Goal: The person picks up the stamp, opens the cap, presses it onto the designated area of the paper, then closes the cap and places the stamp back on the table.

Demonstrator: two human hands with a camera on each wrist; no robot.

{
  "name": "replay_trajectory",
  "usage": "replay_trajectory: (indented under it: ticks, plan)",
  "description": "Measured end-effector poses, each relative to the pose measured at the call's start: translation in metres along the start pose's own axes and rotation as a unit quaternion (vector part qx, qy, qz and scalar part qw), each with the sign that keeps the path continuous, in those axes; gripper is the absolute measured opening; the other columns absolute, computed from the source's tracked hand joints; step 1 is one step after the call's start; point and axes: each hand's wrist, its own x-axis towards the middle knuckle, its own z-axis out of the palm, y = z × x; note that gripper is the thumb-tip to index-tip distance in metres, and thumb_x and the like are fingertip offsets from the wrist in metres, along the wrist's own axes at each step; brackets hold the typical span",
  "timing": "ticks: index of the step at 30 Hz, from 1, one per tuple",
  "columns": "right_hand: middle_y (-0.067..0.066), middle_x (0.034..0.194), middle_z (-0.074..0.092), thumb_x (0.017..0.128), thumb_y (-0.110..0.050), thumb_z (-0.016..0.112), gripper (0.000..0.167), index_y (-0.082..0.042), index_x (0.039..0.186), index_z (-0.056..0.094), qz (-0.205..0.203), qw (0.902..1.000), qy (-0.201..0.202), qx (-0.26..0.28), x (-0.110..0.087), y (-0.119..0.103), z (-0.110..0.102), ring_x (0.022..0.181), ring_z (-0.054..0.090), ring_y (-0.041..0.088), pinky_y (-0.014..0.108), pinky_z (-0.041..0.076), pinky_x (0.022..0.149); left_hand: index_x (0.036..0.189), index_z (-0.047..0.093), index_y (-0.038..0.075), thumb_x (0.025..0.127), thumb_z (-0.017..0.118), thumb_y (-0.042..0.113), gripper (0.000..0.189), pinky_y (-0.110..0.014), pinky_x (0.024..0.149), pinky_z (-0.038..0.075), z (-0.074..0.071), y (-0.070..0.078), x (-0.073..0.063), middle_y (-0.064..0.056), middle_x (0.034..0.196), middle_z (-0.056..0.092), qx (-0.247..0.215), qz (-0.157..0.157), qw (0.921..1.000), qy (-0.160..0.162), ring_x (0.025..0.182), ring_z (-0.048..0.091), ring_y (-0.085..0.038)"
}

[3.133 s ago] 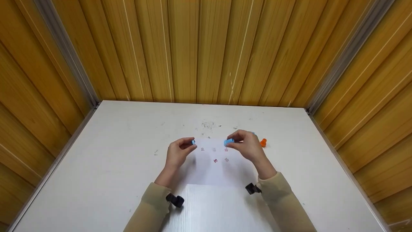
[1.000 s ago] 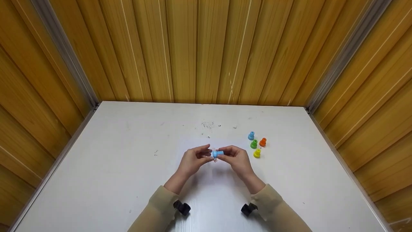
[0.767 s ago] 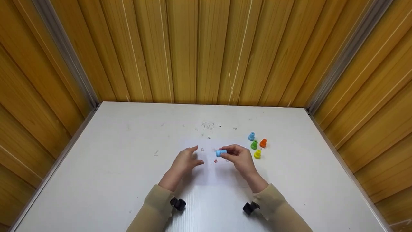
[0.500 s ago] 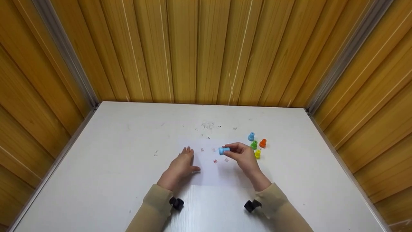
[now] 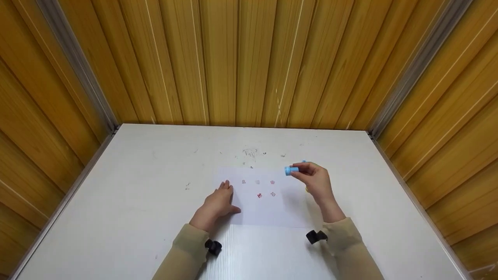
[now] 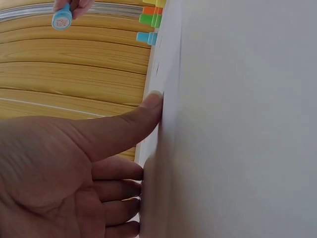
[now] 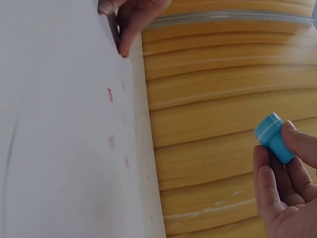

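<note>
My right hand (image 5: 317, 182) pinches a light blue toy stamp (image 5: 291, 170) between thumb and fingers, raised over the right side of the white paper (image 5: 256, 214). In the left wrist view, the stamp's wide round end (image 6: 61, 21) shows a reddish pattern. My left hand (image 5: 218, 202) holds nothing and rests on the paper's left side. Its thumb (image 6: 148, 106) is spread away from the other fingers. Several small printed marks, among them a red one (image 5: 259, 195), form two rows on the paper.
Upright stamps stand on the table (image 5: 148, 186) to the right: a blue one (image 6: 147, 37), a green one (image 6: 150, 20), an orange one (image 6: 150, 10) and a yellow one (image 6: 159, 3). In the head view my right hand mostly hides them. Wood-patterned walls (image 5: 249, 66) enclose the table's back and sides.
My left hand has let go of the blue stamp and moved left, down onto the paper. My right hand has carried the stamp rightward and farther back, uncovering the printed marks.
</note>
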Motion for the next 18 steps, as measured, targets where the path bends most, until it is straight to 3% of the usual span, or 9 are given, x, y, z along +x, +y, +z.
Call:
replay_trajectory:
  ticks: [7,11,15,18]
  plan:
    - [0.012,0.120,0.074,0.090,-0.016,0.081,0.032,-0.004,0.120,0.073,0.026,0.9937,0.058,-0.093,0.013,0.001,-0.040,0.096,0.067,0.011,0.010,0.057,0.081,0.154,0.041,-0.005,0.084,0.087,0.027,0.090,-0.053,0.127,0.029,-0.001,0.000,0.001,-0.022,0.167,0.029,-0.001,-0.003,1.0000,-0.005,0.157,0.026,-0.038]
    - [0.018,0.119,0.073,0.093,-0.013,0.077,0.030,-0.002,0.120,0.073,0.030,0.9802,0.071,-0.182,0.019,0.011,-0.058,0.101,0.067,0.022,0.011,0.054,0.078,0.155,0.039,-0.004,0.085,0.086,0.028,0.090,-0.053,0.127,0.029,-0.002,-0.001,0.001,-0.021,0.168,0.026,-0.002,-0.007,0.9999,-0.011,0.158,0.025,-0.037]
    - [0.022,0.115,0.071,0.092,-0.009,0.076,0.028,0.001,0.119,0.072,0.044,0.9608,0.059,-0.268,0.023,0.022,-0.070,0.101,0.065,0.030,0.023,0.056,0.081,0.156,0.039,-0.003,0.085,0.086,0.028,0.090,-0.053,0.127,0.028,-0.001,-0.001,0.001,-0.020,0.169,0.026,-0.005,-0.011,0.9999,-0.011,0.157,0.025,-0.038]
    - [0.023,0.112,0.070,0.091,-0.006,0.076,0.027,0.003,0.116,0.071,0.060,0.9524,0.036,-0.297,0.025,0.031,-0.074,0.098,0.063,0.030,0.034,0.058,0.086,0.155,0.039,-0.003,0.085,0.086,0.028,0.090,-0.053,0.127,0.028,0.001,-0.001,0.001,-0.020,0.168,0.027,-0.012,-0.010,0.9999,-0.008,0.157,0.026,-0.038]
